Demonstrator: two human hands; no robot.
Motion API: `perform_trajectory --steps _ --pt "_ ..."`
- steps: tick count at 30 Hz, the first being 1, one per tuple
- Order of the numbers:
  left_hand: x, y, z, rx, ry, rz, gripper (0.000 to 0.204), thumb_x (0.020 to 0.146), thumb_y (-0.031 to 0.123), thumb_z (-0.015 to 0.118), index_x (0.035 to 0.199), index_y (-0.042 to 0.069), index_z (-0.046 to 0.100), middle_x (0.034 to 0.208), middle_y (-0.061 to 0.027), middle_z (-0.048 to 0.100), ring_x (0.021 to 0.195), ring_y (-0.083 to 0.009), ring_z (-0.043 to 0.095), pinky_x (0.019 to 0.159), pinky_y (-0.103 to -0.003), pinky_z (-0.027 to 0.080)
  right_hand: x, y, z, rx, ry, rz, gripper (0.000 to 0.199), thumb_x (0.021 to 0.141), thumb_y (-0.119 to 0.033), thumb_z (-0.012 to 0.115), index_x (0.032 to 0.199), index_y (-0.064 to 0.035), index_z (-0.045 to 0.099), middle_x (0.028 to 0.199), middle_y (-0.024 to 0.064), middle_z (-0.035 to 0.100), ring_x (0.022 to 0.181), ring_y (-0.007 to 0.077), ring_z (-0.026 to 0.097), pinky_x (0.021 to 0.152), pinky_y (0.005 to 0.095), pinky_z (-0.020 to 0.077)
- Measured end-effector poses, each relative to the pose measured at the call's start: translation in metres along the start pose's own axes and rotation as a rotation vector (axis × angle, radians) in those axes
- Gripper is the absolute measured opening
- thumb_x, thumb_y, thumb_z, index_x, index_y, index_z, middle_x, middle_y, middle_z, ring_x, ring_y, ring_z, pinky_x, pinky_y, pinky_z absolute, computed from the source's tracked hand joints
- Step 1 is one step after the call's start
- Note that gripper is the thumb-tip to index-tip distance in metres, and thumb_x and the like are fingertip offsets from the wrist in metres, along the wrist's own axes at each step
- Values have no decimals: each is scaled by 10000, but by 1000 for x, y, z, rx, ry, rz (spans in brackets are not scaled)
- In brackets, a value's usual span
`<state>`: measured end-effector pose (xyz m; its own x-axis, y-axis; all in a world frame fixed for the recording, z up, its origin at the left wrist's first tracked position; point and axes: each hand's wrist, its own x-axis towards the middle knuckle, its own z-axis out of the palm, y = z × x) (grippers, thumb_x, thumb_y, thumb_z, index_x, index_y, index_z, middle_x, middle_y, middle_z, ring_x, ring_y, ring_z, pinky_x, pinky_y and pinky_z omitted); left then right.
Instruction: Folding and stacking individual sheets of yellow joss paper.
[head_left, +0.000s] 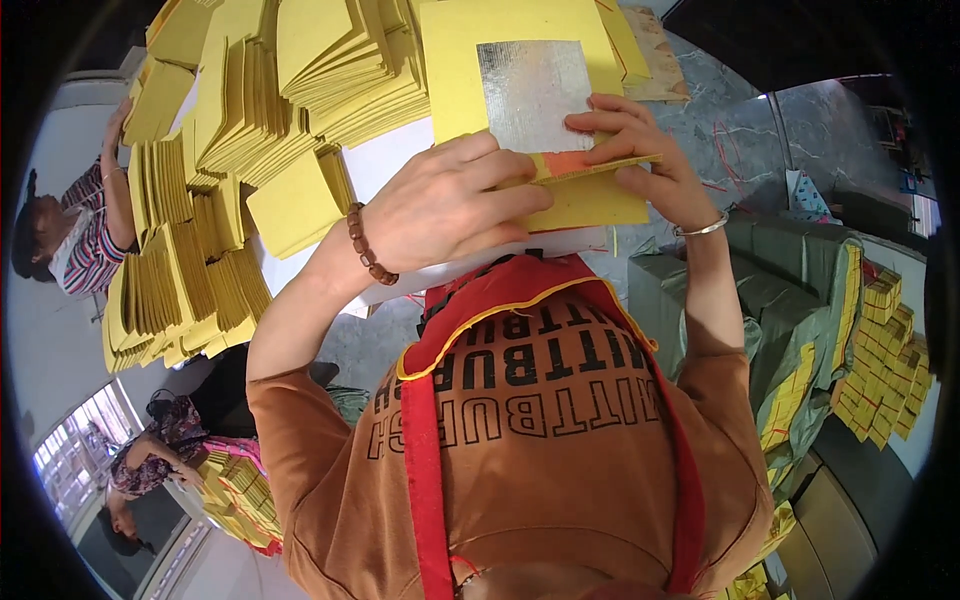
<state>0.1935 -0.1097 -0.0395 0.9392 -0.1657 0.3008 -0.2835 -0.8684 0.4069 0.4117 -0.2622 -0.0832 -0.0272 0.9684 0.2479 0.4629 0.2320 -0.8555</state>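
Note:
A stack of yellow paper (450,70) lies in front of me, and its top sheet carries a silver foil square (535,85). The near edge of the paper is lifted, showing an orange-red patch (566,163). My left hand (455,195), with a brown bead bracelet at the wrist, is closed with curled fingers on the left part of this edge. My right hand (650,160), wearing a silver bangle, pinches the right part between thumb and fingers. How many sheets they hold is hidden.
Folded yellow paper bundles (330,70) are heaped at the left and far left. A person (80,235) reaches toward them, and another person (155,455) is lower left beside tied bundles (240,485). Green-wrapped stacks (760,270) and more yellow bundles (885,360) stand at right.

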Motion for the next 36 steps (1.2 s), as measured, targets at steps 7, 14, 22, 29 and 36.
perform_trajectory --steps 7,14,22,29,36 --pt "3 4 -5 -108 128 -142 144 751 66 589 892 36 598 912 -116 618 725 -262 588 649 -346 486 -3 7 -2 121 22 -28 304 766 -195 657 1043 -73 634 1185 51 576 1240 227 376 1022 381 301" --pt "-4 0 -18 -223 137 -227 344 715 92 608 1049 22 564 948 -109 607 825 -274 594 702 -366 478 -5 16 14 176 257 122 226 823 -43 589 1046 -68 616 1157 67 591 1124 224 506 954 348 381" --pt "-32 -35 6 374 229 -190 428 708 72 572 1132 125 593 1116 -68 585 973 -262 537 819 -354 415 3 17 11 -69 266 -90 204 770 -91 644 972 -117 627 1183 56 578 1171 276 470 976 391 343" --pt "-38 -5 0 531 283 -2 348 703 126 538 1040 98 620 1110 -103 589 876 -218 561 696 -329 413 -4 -15 4 -535 224 -217 220 699 -147 695 914 -161 654 1144 28 586 1072 246 525 878 375 340" --pt "-42 4 2 -70 313 -293 189 779 162 601 909 25 609 758 -99 617 693 -247 588 681 -358 436 -13 -28 12 -430 111 -69 207 706 -126 684 911 -111 654 983 54 628 988 221 547 829 352 363"
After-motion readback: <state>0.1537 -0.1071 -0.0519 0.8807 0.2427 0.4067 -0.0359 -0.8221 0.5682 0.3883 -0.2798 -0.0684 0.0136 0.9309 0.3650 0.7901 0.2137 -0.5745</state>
